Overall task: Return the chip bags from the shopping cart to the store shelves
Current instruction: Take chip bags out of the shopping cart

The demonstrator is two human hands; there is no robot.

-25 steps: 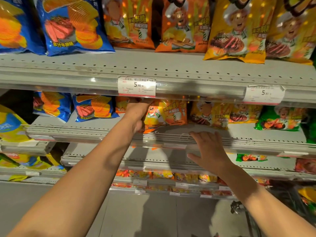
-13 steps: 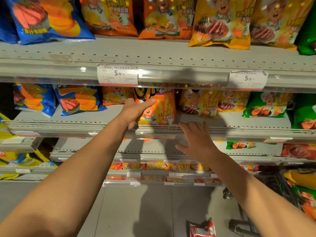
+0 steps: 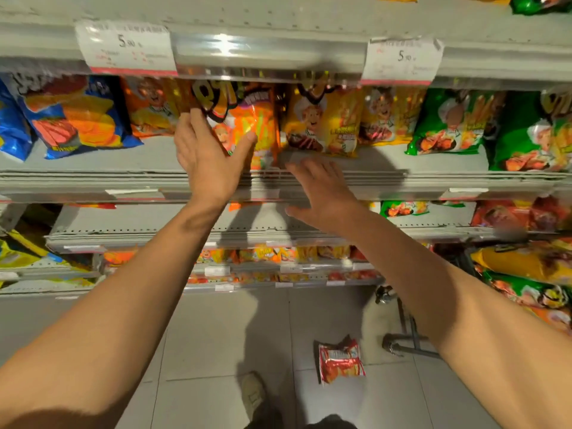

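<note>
An orange chip bag (image 3: 253, 125) stands upright on the middle shelf (image 3: 93, 181), between other orange bags and yellow ones (image 3: 325, 125). My left hand (image 3: 207, 156) lies flat against the bag's front, fingers straight and thumb spread onto its right side. My right hand (image 3: 325, 196) hovers open, fingers spread, just in front of the shelf's front edge and holds nothing. At the right edge the shopping cart (image 3: 405, 339) shows part of its frame and wheels, with yellow, green and orange chip bags (image 3: 526, 267) lying in it.
A small red snack bag (image 3: 340, 362) lies on the tiled floor by the cart wheel. Blue bags (image 3: 77, 119) fill the shelf's left, green bags (image 3: 448, 122) its right. Price tags (image 3: 127, 46) hang on the upper shelf edge. My shoe (image 3: 253, 391) is below.
The view tilted down and moved closer. My left hand slid from the bag's left side onto its front, and the bag now stands straighter. My right hand stays open at the shelf edge.
</note>
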